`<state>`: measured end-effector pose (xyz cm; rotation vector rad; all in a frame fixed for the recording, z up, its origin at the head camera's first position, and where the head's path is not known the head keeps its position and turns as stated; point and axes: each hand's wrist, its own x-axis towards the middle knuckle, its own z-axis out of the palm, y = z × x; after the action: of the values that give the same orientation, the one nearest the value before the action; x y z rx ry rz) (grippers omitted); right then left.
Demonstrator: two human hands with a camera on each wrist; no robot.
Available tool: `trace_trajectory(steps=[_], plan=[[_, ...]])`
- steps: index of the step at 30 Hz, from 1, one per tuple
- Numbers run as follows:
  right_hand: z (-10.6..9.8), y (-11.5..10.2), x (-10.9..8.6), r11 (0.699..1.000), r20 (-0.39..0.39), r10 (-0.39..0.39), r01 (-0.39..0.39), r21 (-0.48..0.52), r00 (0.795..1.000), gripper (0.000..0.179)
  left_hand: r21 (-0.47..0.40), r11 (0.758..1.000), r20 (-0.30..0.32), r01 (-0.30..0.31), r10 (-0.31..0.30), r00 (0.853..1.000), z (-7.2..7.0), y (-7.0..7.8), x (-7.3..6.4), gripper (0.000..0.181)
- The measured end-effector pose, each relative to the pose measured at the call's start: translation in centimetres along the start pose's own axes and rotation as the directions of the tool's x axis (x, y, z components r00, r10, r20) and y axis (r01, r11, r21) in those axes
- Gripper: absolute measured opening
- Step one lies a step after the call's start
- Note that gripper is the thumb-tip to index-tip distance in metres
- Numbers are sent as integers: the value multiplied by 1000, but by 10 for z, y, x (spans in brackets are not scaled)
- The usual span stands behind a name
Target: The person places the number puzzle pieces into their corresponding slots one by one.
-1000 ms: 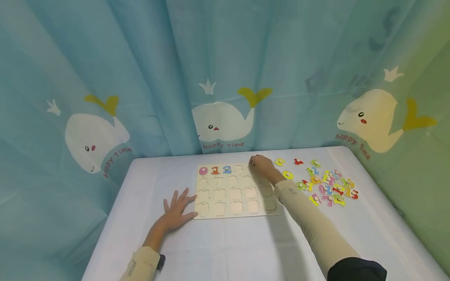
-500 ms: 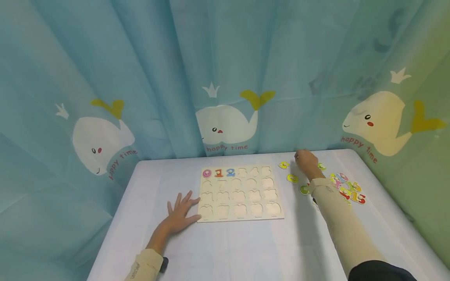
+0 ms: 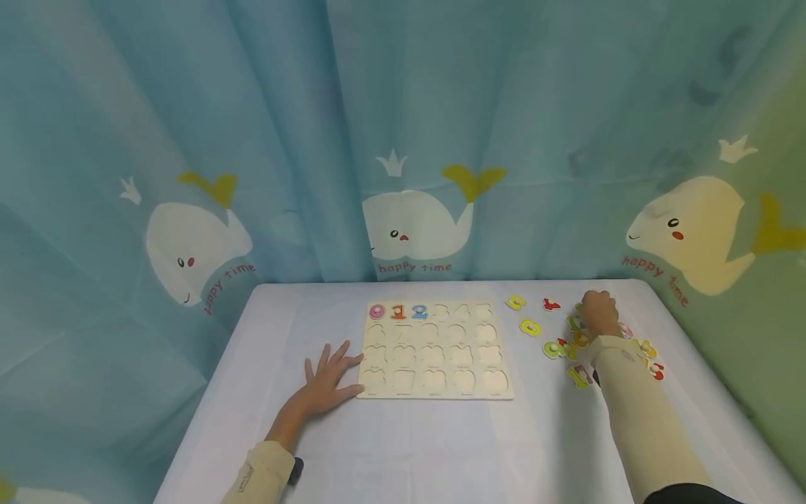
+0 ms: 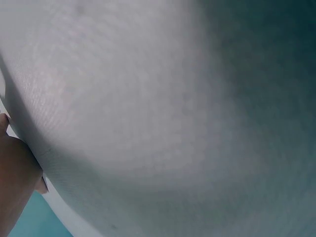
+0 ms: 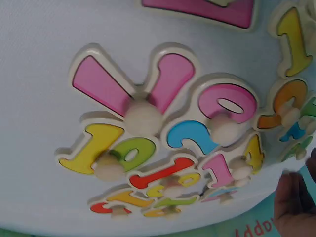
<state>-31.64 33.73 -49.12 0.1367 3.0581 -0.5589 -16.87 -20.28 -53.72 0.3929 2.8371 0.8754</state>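
My left hand (image 3: 326, 385) lies spread on the table, its thumb and index fingertips touching the left edge of a pale wooden number-puzzle board (image 3: 415, 399). A pink 0 (image 3: 377, 312), an orange 1 (image 3: 399, 312) and a blue 2 (image 3: 419, 312) sit in the board's top row. Over the far part of a pile of knobbed number pieces hovers my right hand (image 3: 600, 313), covering some of them. In the right wrist view its fingers (image 5: 291, 197) show at the lower right, near a green piece (image 5: 298, 148), with nothing visible between them.
Loose pieces near the board include a yellow 5 (image 3: 515, 302), a red 4 (image 3: 550, 304) and a yellow 0 (image 3: 530, 327). Behind the white table (image 3: 302, 301) hangs a blue curtain (image 3: 302, 210) printed with whales. A pink 7 (image 5: 173, 79) lies in the pile.
My right hand has left the board's top row, passed over the red 4 and moved right to the pile. The left hand stays at the board's edge. The head view has shifted slightly.
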Motion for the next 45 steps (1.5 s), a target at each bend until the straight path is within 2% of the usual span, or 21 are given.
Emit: trace_trajectory(steps=[4,8,12,14,20,23,26,29,33,38,40,42,45], plan=[[0,1,-4,997,89,54,-59,53,995,22,1,1000,2,14,-14,1000,1,2,1,59],[3,4,-2,995,71,87,-90,51,994,23,-2,1000,4,11,-11,1000,2,3,1,59],[7,8,2,999,0,36,-36,36,999,21,-2,1000,4,2,-2,1000,1,5,0,60],[10,8,3,999,-38,-16,17,40,999,20,-3,1000,-5,-1,1,1000,0,5,0,60],[19,-4,7,988,-145,-121,134,82,982,17,-2,1000,-10,9,-9,1000,-2,3,-3,59],[23,-14,10,982,-138,-142,157,107,980,15,6,1000,2,18,-18,1000,-2,1,-4,60],[25,-25,14,972,-79,-177,186,142,981,14,8,1000,9,19,-19,1000,-1,-1,-3,60],[28,-36,18,947,-58,-268,275,167,962,12,3,1000,14,19,-19,1000,0,-2,-3,61],[33,-52,22,897,-62,-394,398,194,917,10,-4,1000,22,24,-23,999,0,-2,-2,61],[42,-72,26,875,30,-453,437,209,891,10,-17,1000,13,17,-17,1000,-1,-1,0,61],[47,-79,26,878,63,-454,433,205,889,10,-22,1000,9,13,-13,1000,0,-1,0,61],[52,-85,25,881,89,-453,430,198,887,10,-17,1000,17,13,-13,1000,1,-1,0,61],[59,-97,22,869,107,-481,457,192,870,11,-10,1000,22,17,-17,1000,1,-1,1,61]])
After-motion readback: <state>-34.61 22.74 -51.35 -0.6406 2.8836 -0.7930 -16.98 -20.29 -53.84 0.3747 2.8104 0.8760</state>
